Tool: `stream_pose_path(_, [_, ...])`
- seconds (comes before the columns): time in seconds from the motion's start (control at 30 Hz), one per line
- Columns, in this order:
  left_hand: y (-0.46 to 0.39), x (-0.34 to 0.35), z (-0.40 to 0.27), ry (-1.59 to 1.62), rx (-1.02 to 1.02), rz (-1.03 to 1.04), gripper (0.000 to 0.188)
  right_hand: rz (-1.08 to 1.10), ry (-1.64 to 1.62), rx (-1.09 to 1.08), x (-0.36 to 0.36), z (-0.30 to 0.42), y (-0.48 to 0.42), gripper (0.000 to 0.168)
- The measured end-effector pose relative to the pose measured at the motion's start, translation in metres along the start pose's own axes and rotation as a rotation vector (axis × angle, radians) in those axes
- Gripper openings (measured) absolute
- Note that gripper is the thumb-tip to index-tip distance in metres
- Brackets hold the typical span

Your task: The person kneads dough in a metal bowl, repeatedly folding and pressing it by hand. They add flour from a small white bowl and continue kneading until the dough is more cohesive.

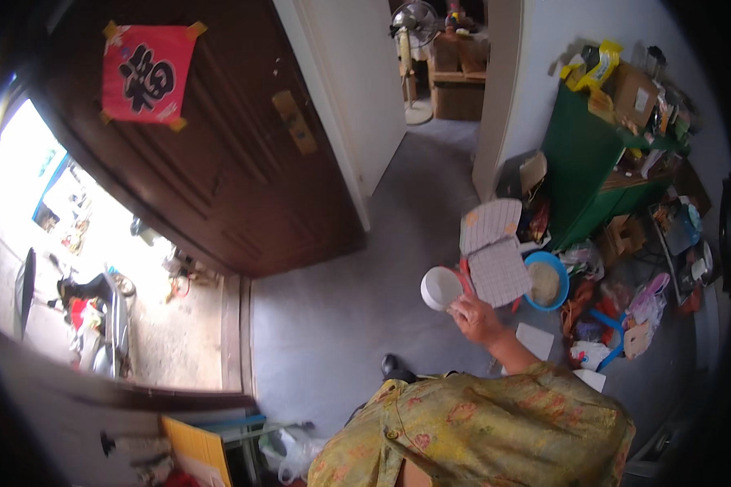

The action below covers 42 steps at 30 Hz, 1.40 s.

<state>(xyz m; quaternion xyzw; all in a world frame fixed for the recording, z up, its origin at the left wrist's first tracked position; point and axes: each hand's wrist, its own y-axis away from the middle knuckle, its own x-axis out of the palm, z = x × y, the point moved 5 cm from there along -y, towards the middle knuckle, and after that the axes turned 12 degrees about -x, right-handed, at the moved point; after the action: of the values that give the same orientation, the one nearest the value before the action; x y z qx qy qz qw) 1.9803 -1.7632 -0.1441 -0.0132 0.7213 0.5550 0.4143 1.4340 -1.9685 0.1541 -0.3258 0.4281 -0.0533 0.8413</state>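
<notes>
My right hand [476, 319] reaches forward with its fingers closed on the rim of a white bowl [441, 288]. The bowl looks empty and is held above the grey floor. Just beyond it stands a chair with a checked cloth cover [499, 271] and a red-orange frame. To the right of the chair is a blue basin [565, 281] holding a pale, grain-like material [543, 283]. My left hand is out of view.
At right, a green cabinet [575, 164] carries boxes and bags, with plastic bags and a blue-framed stool [615, 338] beside it. A brown door [219, 158] with a red paper stands open at left; a scooter [100, 322] is outside. A pedestal fan [407, 61] stands beyond the inner doorway.
</notes>
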Motion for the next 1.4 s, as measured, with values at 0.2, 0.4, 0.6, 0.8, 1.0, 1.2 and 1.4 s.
stream_pose_path(0.2, [-0.127,-0.144,-0.193,-0.312,0.271,-0.150,0.031,-0.025,0.028,0.178,0.004,-0.063,-0.080,0.016])
stream_pose_path(0.4, [-0.040,-0.211,-0.658,-0.288,0.937,-0.284,0.027,-0.160,0.123,0.287,-0.023,-0.146,-0.145,0.017])
stream_pose_path(0.6, [0.131,-0.110,-0.886,0.218,0.940,0.915,0.044,-0.188,0.187,0.273,-0.010,-0.276,-0.221,0.019])
stream_pose_path(0.8, [0.211,-0.108,-1.030,0.154,0.800,1.062,0.058,-0.036,0.237,0.059,0.012,-0.390,-0.337,0.015])
stream_pose_path(1.0, [0.193,-0.120,-1.189,0.099,0.898,0.900,0.038,0.152,0.229,-0.082,0.051,-0.515,-0.436,0.021])
stream_pose_path(1.2, [0.169,-0.102,-1.350,-0.084,0.930,0.897,0.039,0.146,0.266,0.048,0.048,-0.631,-0.507,0.020])
stream_pose_path(1.4, [0.181,-0.068,-1.500,-0.256,0.885,1.072,0.041,-0.041,0.326,0.314,0.007,-0.723,-0.569,0.025])
